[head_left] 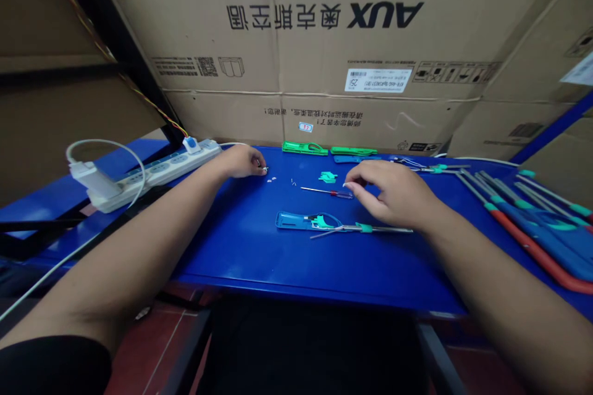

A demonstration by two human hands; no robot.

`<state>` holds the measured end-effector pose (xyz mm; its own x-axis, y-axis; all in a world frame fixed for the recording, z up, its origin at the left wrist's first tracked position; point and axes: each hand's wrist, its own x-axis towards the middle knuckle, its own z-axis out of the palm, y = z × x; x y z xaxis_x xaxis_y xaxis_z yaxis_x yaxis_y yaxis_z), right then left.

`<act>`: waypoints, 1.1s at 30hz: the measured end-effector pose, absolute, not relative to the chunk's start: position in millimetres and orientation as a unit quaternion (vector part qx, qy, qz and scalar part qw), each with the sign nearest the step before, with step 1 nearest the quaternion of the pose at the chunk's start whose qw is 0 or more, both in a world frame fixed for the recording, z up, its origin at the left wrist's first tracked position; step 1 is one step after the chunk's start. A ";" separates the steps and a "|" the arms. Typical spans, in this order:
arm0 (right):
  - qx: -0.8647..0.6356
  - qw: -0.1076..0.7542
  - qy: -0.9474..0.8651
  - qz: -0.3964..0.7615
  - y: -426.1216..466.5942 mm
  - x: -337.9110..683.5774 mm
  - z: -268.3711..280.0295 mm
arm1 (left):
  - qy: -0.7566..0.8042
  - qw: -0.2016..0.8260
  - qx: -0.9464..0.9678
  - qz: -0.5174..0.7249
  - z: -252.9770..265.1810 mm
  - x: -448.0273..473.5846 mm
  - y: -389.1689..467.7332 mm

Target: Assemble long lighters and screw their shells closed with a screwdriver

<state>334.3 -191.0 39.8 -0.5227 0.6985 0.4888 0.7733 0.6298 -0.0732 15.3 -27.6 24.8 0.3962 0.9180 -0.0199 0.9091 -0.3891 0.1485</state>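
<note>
My left hand is at the far left of the table, fingers pinched around a tiny whitish-and-dark part too small to name. Little white bits lie just beside its fingertips. Over the table's middle, my right hand has thumb and forefinger brought together; what they hold, if anything, is unclear. Below those fingertips lies a screwdriver with a clear reddish-purple handle. A turquoise plastic piece sits behind it. Nearer me rests an open blue handle shell with a turquoise insert, wires and a metal tube.
Green handle shells lie along the back, before a large cardboard box. A white power strip with plugs and cables stands left. Several blue and red handled pieces with metal tubes are piled right on the blue table.
</note>
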 end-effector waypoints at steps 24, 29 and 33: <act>-0.430 0.246 -0.866 -0.068 -189.8 335.8 38.2 | 0.435 0.451 0.742 0.238 34.5 33.2 -50.7; -0.424 0.255 -0.866 -0.070 -192.1 333.7 38.7 | 0.290 0.589 0.716 0.240 42.2 65.6 -96.2; -0.422 0.258 -0.867 -0.068 -191.9 331.8 37.7 | 0.246 0.577 0.748 0.219 36.7 79.5 -116.2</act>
<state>331.8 -191.9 37.7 -0.5113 0.6960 0.5041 0.7664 0.6347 -0.0990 79.5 -116.2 36.7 0.7825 0.6210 0.0444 0.1148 -0.2140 0.9701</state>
